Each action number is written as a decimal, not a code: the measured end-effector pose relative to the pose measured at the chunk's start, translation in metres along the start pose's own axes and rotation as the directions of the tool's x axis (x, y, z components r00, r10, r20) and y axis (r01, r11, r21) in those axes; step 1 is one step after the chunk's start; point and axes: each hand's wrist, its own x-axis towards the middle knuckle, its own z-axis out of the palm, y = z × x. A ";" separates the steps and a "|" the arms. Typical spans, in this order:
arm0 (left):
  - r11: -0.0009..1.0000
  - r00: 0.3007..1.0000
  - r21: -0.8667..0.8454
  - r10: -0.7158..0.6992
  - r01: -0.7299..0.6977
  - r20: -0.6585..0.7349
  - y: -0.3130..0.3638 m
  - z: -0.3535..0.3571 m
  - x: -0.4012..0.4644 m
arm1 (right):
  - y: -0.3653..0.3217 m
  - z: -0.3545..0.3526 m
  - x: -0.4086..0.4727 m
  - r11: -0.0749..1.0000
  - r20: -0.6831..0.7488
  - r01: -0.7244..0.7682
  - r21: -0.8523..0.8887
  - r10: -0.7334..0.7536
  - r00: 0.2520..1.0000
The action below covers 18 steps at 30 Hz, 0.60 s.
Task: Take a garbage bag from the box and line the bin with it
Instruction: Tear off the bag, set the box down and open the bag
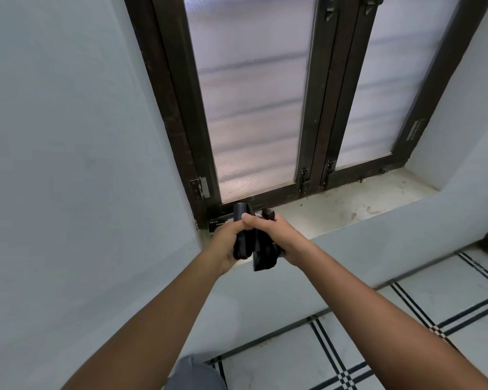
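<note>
A black roll of garbage bags (240, 215) stands up out of my left hand (226, 243), which is closed around it. My right hand (283, 237) grips a crumpled black garbage bag (262, 254) that hangs from the roll between both hands. Behind my left hand, a dark box (216, 223) with white lettering lies on the window sill in its left corner, mostly hidden. No bin is in view.
A pale stone window sill (350, 204) runs to the right under a dark-framed window (313, 108) with frosted panes. White walls flank it. Below is a white tiled floor (350, 333) with black line patterns. A grey-clad knee (192, 372) shows at the bottom.
</note>
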 end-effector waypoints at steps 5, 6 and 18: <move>0.997 0.996 -0.027 -0.075 0.074 -0.041 0.002 -0.005 -0.006 | 0.003 -0.009 -0.006 0.995 -0.080 -0.030 0.098 0.038 0.996; 0.994 0.995 -0.057 -0.094 0.092 -0.032 0.004 -0.005 -0.009 | 0.005 -0.012 -0.006 0.994 -0.111 -0.036 0.100 0.047 0.993; 0.988 0.993 -0.103 -0.110 0.114 0.044 0.007 -0.025 -0.019 | 0.027 -0.040 0.002 0.986 -0.438 0.017 0.163 0.057 0.897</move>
